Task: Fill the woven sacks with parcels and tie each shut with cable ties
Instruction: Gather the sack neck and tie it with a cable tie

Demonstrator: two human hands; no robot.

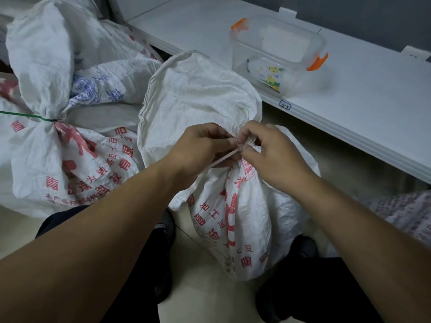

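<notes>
A clear plastic storage box (278, 52) with orange latches sits lidless on a white shelf (363, 99), a cartoon sticker on its near wall. A small blue-outlined label (285, 105) is stuck on the shelf's front edge just below the box. Pale floor tiles (205, 271) lie underneath, and black shoes (305, 250) stand on them.

Filled white woven sack (235, 220) w/ red print, upright, neck bunched, white cable tie (224, 159) round it
</notes>
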